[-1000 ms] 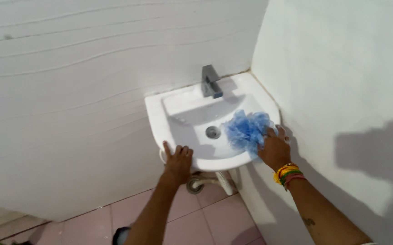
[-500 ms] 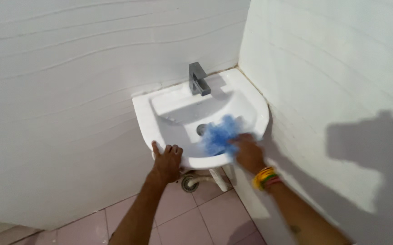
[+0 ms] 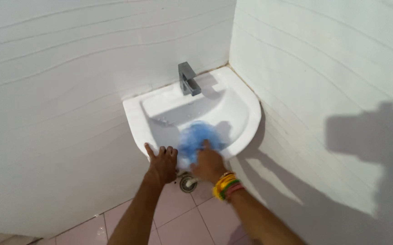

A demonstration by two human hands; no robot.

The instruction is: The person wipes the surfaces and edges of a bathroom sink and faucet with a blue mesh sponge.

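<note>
Pink floor tiles [image 3: 178, 222] with pale grout lines lie nearest, smooth and glossy, below my two bare forearms. My right wrist carries a stack of bangles [image 3: 226, 186] in yellow, green and pink.

My left hand [image 3: 161, 164] rests on the front rim of a white ceramic sink [image 3: 135, 120], fingers spread a little and curled over the edge, thumb out to the side; it grips nothing but the rim. Just beside it, my right hand [image 3: 209, 164] presses a blue mesh scrubber [image 3: 196, 138], a soft, ruffled, ball-shaped puff, against the inside front of the basin. The scrubber is blurred, so I cannot tell whether my fingers are closed round it or laid flat on it; one finger shows pointing up across it.

Below the rim, between my hands, a round metal drain fitting [image 3: 188, 182] shows near the floor.

The sink is small, glazed and rounded at the front, set into the corner where two walls meet. At its back stands a grey metal tap [image 3: 187, 79], square-edged and angular. The left wall [image 3: 69, 68] has white tiles with wavy raised ridges; the right wall [image 3: 323, 68] is white too, and carries dark shadows.
</note>
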